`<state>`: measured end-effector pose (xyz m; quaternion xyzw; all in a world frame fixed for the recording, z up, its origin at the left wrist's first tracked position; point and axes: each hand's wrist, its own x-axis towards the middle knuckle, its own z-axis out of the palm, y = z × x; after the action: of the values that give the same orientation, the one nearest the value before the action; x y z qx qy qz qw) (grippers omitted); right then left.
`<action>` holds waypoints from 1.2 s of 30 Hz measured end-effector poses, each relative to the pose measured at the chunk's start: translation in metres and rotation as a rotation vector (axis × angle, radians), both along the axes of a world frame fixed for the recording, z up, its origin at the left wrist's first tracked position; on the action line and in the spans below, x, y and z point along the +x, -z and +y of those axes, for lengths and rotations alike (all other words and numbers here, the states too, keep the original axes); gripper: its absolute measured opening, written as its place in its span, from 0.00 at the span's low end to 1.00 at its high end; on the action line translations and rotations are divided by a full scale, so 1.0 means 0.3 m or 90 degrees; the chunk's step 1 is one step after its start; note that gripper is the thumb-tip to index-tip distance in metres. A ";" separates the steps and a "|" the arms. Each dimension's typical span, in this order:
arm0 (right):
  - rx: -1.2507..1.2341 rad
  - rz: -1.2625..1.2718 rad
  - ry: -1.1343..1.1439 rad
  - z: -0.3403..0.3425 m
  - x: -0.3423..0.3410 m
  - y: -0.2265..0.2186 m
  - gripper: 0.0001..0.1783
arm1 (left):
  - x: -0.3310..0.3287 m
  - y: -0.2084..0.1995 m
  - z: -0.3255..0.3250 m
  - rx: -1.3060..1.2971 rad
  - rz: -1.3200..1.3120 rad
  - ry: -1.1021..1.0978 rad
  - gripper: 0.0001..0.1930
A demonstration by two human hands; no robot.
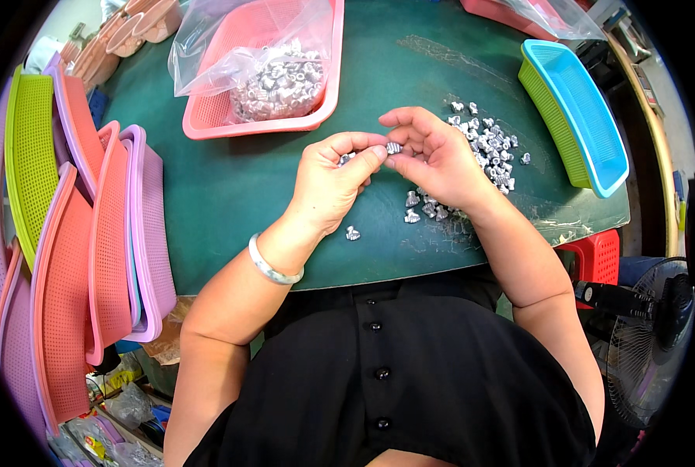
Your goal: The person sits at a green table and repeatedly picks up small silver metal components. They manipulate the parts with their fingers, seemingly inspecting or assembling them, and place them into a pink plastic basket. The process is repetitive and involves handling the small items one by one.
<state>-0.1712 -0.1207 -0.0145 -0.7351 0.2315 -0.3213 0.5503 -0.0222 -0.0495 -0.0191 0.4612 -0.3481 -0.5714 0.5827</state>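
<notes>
My left hand (328,179) pinches a small silver ridged metal fitting (394,148) between thumb and index finger, above the green table. My right hand (441,163) meets it from the other side, its thumb and a bent finger at the same fitting and its index finger raised. Another silver piece (346,159) shows against the curled fingers of my left hand. Under and beyond my right hand lies a loose pile of like fittings (494,148), partly hidden by it. A few more fittings (412,199) lie near my right wrist, and a single fitting (353,233) sits below my left hand.
A pink basket (199,128) at the back holds a clear plastic bag full of fittings (281,86). To the right stands a blue-and-green basket (573,117). Stacked plastic baskets (71,311) crowd the left side. A black fan (651,335) and red stool (600,257) are at lower right.
</notes>
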 end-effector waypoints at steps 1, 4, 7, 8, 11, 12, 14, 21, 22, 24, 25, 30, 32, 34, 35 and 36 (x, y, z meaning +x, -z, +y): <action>-0.017 0.007 0.003 -0.001 -0.001 0.002 0.19 | -0.001 -0.002 0.000 0.006 0.001 -0.001 0.06; -0.046 0.017 0.014 -0.001 0.000 0.004 0.19 | -0.003 -0.009 0.003 0.017 -0.002 0.002 0.06; -0.051 0.017 0.014 0.000 -0.001 0.001 0.20 | -0.005 0.000 0.000 -0.049 -0.032 0.018 0.07; -0.025 0.013 0.001 0.001 -0.001 0.000 0.20 | -0.004 -0.002 -0.001 -0.023 -0.024 0.020 0.07; 0.130 0.010 -0.024 0.003 -0.001 -0.019 0.19 | 0.007 -0.004 -0.005 0.055 0.055 0.033 0.05; 0.232 0.015 -0.023 0.001 -0.004 -0.042 0.18 | 0.024 0.004 -0.011 0.080 0.118 0.041 0.05; 0.388 -0.003 -0.021 -0.010 -0.009 -0.051 0.16 | 0.039 0.013 -0.019 0.111 0.235 0.049 0.05; 0.528 -0.154 -0.090 -0.032 -0.017 -0.034 0.19 | 0.053 0.014 -0.022 0.113 0.372 0.059 0.07; 0.500 -0.157 -0.106 -0.035 -0.023 -0.029 0.20 | 0.053 0.013 -0.023 0.115 0.363 0.058 0.07; 0.431 -0.156 -0.126 -0.037 -0.023 -0.027 0.23 | 0.053 0.013 -0.022 0.126 0.334 0.053 0.07; 0.390 -0.152 -0.129 -0.035 -0.018 -0.028 0.25 | 0.051 0.014 -0.022 0.136 0.314 0.050 0.07; 0.146 -0.136 -0.115 -0.019 -0.006 -0.015 0.31 | 0.048 0.004 -0.023 0.156 0.242 0.033 0.06; 0.105 -0.143 -0.114 -0.004 0.002 -0.013 0.33 | 0.052 0.006 -0.024 0.147 0.228 0.035 0.06; 0.082 -0.144 -0.106 0.007 0.005 -0.016 0.34 | 0.051 0.004 -0.025 0.151 0.217 0.036 0.07; 0.071 -0.144 -0.102 0.009 0.006 -0.017 0.35 | 0.048 0.003 -0.025 0.153 0.212 0.037 0.07; 0.058 -0.139 -0.101 0.009 0.007 -0.017 0.35 | 0.043 0.000 -0.023 0.151 0.199 0.043 0.07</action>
<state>-0.1691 -0.1179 -0.0094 -0.6860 0.1263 -0.3438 0.6287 -0.0092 -0.0565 -0.0191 0.4206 -0.1985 -0.6922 0.5519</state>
